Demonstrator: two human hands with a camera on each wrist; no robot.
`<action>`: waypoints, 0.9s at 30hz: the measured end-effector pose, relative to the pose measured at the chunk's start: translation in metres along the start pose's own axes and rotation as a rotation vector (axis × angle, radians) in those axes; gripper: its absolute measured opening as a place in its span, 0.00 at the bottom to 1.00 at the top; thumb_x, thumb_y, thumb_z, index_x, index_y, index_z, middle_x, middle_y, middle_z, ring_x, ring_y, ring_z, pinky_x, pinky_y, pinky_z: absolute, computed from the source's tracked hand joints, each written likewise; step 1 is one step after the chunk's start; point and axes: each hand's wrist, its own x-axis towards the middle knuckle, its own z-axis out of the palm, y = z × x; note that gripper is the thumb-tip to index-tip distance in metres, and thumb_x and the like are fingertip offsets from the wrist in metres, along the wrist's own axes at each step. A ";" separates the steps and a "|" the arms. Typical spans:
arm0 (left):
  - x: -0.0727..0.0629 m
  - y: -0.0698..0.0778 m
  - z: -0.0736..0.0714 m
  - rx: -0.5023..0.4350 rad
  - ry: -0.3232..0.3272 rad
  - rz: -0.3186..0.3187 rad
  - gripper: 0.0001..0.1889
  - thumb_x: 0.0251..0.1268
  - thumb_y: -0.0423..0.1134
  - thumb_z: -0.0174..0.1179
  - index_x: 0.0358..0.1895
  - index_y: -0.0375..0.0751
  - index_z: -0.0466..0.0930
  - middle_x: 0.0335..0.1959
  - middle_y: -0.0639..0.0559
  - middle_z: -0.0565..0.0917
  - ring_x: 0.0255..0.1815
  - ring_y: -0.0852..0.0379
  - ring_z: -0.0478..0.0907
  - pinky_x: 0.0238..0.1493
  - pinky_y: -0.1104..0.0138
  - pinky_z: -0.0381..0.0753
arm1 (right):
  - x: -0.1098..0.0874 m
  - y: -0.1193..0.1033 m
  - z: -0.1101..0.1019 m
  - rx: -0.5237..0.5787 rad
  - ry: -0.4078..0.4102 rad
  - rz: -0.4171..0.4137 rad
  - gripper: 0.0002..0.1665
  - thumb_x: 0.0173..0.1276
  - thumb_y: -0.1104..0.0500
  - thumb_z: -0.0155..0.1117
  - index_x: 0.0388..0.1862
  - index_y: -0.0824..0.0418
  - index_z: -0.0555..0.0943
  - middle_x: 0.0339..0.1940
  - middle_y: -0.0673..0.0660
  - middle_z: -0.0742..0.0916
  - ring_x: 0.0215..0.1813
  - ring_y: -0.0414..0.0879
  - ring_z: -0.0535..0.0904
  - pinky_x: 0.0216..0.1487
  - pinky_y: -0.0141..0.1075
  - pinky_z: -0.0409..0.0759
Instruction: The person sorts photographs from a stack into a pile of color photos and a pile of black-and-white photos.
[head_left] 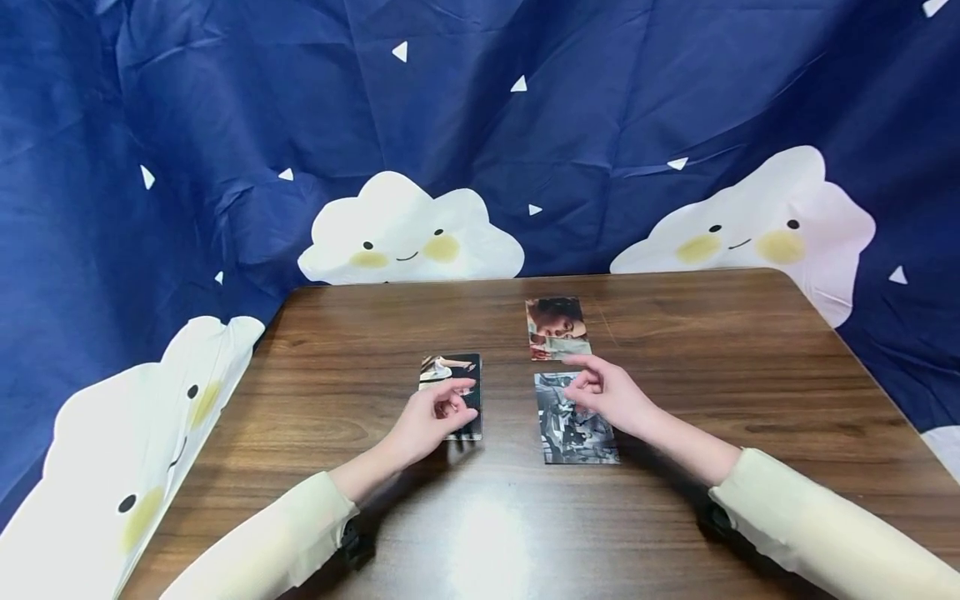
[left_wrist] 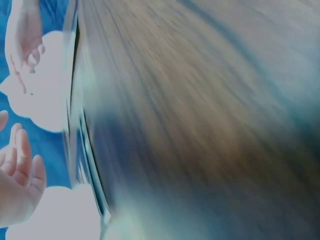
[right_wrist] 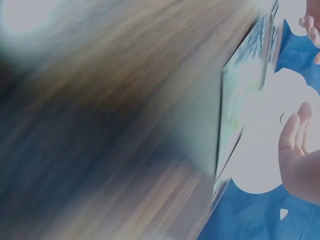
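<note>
My left hand (head_left: 431, 421) hovers over a photo card (head_left: 455, 364) with a dark picture; its edge looks thick, perhaps a small pile. Thumb and forefinger are apart, with nothing between them. To the right, my right hand (head_left: 617, 398) is above a black-and-white photo card (head_left: 573, 437), its fingers loosely bent and holding nothing. Just beyond lies a colour photo card (head_left: 558, 327) showing a face. In the left wrist view the left hand (left_wrist: 20, 175) hangs above the tabletop, and the right wrist view shows the right hand (right_wrist: 302, 157) clear of a card (right_wrist: 242, 95).
All the cards lie flat on a brown wooden table (head_left: 337, 350) with a rounded far corner. A blue curtain (head_left: 570, 125) with white clouds hangs behind it and along the left side. A bright light reflection (head_left: 487, 542) shows near the front.
</note>
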 end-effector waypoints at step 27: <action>-0.018 -0.058 -0.064 0.252 0.149 -0.161 0.24 0.54 0.36 0.72 0.54 0.33 0.78 0.22 0.57 0.80 0.22 0.61 0.71 0.25 0.71 0.70 | 0.065 -0.004 0.084 -0.147 -0.181 0.065 0.35 0.64 0.64 0.68 0.66 0.73 0.65 0.40 0.59 0.85 0.35 0.45 0.83 0.34 0.34 0.79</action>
